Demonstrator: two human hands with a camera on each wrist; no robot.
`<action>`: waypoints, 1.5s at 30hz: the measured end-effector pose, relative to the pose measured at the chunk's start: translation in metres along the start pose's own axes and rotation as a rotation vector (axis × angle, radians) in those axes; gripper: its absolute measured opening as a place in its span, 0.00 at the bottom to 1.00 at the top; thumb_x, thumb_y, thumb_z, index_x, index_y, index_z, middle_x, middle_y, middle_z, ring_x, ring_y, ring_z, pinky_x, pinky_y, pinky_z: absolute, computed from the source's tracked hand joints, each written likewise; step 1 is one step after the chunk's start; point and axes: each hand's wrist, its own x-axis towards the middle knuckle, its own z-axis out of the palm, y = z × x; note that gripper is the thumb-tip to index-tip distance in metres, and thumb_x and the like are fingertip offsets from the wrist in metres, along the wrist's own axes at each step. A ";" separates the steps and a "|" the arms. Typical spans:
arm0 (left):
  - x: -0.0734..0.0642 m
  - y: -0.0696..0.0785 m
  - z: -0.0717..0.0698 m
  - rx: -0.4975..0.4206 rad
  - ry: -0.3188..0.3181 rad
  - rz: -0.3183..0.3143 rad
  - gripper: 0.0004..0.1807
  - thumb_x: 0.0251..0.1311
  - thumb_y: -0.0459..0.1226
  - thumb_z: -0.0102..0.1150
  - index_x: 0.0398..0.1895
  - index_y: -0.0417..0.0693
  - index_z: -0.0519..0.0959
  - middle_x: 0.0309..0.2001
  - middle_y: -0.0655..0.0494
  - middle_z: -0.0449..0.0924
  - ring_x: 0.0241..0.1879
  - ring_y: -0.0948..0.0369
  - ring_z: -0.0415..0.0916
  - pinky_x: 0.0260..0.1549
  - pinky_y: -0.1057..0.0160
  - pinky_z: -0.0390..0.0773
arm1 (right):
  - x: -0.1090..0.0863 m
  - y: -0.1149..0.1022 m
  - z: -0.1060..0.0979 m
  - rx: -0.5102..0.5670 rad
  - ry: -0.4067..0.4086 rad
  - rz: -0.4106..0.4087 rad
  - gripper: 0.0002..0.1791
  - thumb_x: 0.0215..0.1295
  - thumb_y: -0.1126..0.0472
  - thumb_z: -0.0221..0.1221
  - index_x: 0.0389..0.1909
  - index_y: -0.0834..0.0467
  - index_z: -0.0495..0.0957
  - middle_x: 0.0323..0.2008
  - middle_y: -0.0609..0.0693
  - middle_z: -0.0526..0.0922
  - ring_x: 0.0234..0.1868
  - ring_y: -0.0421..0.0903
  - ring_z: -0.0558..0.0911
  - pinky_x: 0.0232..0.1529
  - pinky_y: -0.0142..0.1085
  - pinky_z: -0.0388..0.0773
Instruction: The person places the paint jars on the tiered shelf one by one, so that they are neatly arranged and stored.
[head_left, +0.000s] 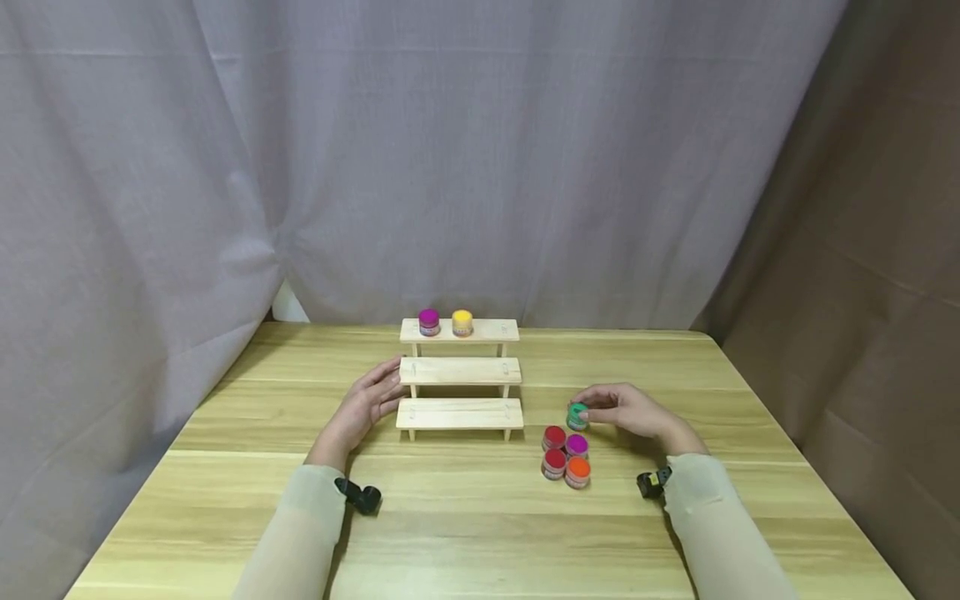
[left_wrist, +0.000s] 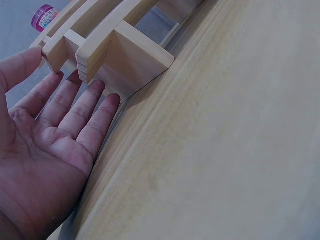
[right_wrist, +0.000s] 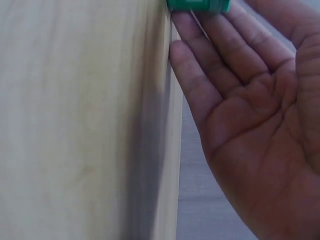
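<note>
A three-tier wooden shelf (head_left: 459, 371) stands mid-table, with a magenta-lidded jar (head_left: 429, 322) and a yellow-lidded jar (head_left: 462, 322) on its top step. My left hand (head_left: 388, 389) lies flat and open at the shelf's left end. In the left wrist view its fingertips (left_wrist: 97, 87) touch the shelf's side panel (left_wrist: 135, 62). My right hand (head_left: 592, 406) pinches a green-lidded jar (head_left: 577, 416) between thumb and fingertips, right of the shelf. In the right wrist view the green jar (right_wrist: 198, 5) sits at the fingertips (right_wrist: 187, 22). Whether it is lifted off the table is unclear.
Just in front of the green jar stands a tight cluster of jars: two red (head_left: 554, 437) (head_left: 554, 461), one purple (head_left: 576, 445), one orange (head_left: 577, 471). Grey curtains hang behind the wooden table (head_left: 480, 533), and a brown one to its right.
</note>
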 end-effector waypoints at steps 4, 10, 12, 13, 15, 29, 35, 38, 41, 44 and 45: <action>0.000 0.001 0.001 -0.002 0.001 -0.005 0.33 0.75 0.40 0.51 0.79 0.44 0.56 0.75 0.40 0.58 0.70 0.42 0.63 0.67 0.51 0.70 | 0.000 0.002 -0.001 0.009 0.007 -0.002 0.20 0.68 0.58 0.65 0.59 0.61 0.79 0.54 0.56 0.84 0.54 0.51 0.82 0.58 0.30 0.75; 0.001 0.001 0.000 0.004 -0.003 0.003 0.34 0.74 0.41 0.52 0.79 0.44 0.56 0.75 0.41 0.58 0.69 0.42 0.64 0.67 0.51 0.70 | -0.001 0.001 -0.001 0.037 0.002 -0.002 0.22 0.67 0.61 0.66 0.59 0.63 0.78 0.55 0.58 0.83 0.54 0.54 0.82 0.57 0.29 0.76; 0.001 0.000 0.000 0.008 0.000 0.001 0.34 0.74 0.41 0.52 0.79 0.44 0.56 0.75 0.41 0.58 0.69 0.42 0.64 0.66 0.51 0.70 | -0.001 0.001 -0.001 0.038 0.002 0.002 0.22 0.67 0.61 0.66 0.59 0.63 0.78 0.55 0.58 0.83 0.54 0.54 0.82 0.57 0.29 0.76; 0.001 0.000 -0.001 0.011 0.002 -0.001 0.34 0.75 0.41 0.52 0.79 0.44 0.56 0.75 0.40 0.57 0.69 0.42 0.63 0.67 0.51 0.70 | -0.001 0.000 -0.001 0.039 0.001 0.004 0.22 0.67 0.61 0.66 0.60 0.63 0.78 0.55 0.58 0.83 0.54 0.54 0.82 0.57 0.29 0.76; 0.000 0.000 -0.001 0.014 0.005 -0.004 0.34 0.75 0.42 0.52 0.79 0.44 0.55 0.75 0.40 0.58 0.69 0.42 0.63 0.67 0.50 0.70 | -0.001 0.000 0.000 0.040 0.001 0.008 0.22 0.67 0.60 0.66 0.60 0.62 0.78 0.55 0.58 0.83 0.54 0.54 0.82 0.57 0.29 0.76; 0.000 0.001 0.000 0.012 0.005 -0.009 0.32 0.76 0.40 0.49 0.79 0.44 0.55 0.76 0.42 0.57 0.70 0.43 0.63 0.66 0.52 0.71 | -0.002 0.000 0.000 0.023 0.024 0.028 0.23 0.67 0.58 0.66 0.59 0.62 0.78 0.50 0.55 0.85 0.50 0.50 0.84 0.56 0.32 0.78; -0.002 0.000 0.000 0.013 0.006 -0.011 0.33 0.75 0.41 0.51 0.79 0.44 0.56 0.75 0.40 0.59 0.69 0.43 0.64 0.67 0.50 0.70 | -0.002 -0.002 0.001 0.003 0.024 0.029 0.22 0.68 0.58 0.65 0.59 0.63 0.78 0.51 0.56 0.85 0.50 0.50 0.83 0.54 0.30 0.78; -0.002 -0.001 -0.001 0.008 0.008 -0.009 0.34 0.74 0.42 0.52 0.79 0.44 0.56 0.74 0.39 0.59 0.69 0.44 0.65 0.66 0.50 0.70 | -0.003 -0.003 0.001 -0.006 0.027 0.030 0.23 0.68 0.57 0.65 0.59 0.64 0.78 0.51 0.56 0.85 0.51 0.51 0.83 0.55 0.30 0.77; -0.001 0.000 0.000 0.007 0.011 -0.008 0.34 0.74 0.42 0.53 0.79 0.45 0.57 0.74 0.39 0.60 0.68 0.44 0.66 0.66 0.52 0.72 | -0.003 -0.003 -0.001 -0.016 0.040 0.039 0.22 0.68 0.56 0.65 0.59 0.62 0.79 0.51 0.55 0.85 0.51 0.50 0.83 0.55 0.31 0.77; -0.001 0.001 0.000 0.001 0.010 -0.010 0.34 0.74 0.42 0.53 0.78 0.45 0.57 0.74 0.39 0.60 0.69 0.44 0.65 0.65 0.52 0.72 | -0.002 -0.003 -0.003 -0.040 0.072 0.061 0.22 0.67 0.54 0.66 0.58 0.59 0.80 0.51 0.52 0.85 0.51 0.48 0.83 0.56 0.33 0.77; -0.001 0.001 0.000 0.001 0.009 -0.010 0.33 0.74 0.42 0.52 0.79 0.45 0.57 0.74 0.39 0.60 0.69 0.44 0.65 0.65 0.52 0.72 | -0.002 -0.004 -0.004 -0.049 0.082 0.063 0.22 0.66 0.53 0.67 0.58 0.58 0.81 0.51 0.52 0.85 0.51 0.47 0.83 0.56 0.34 0.77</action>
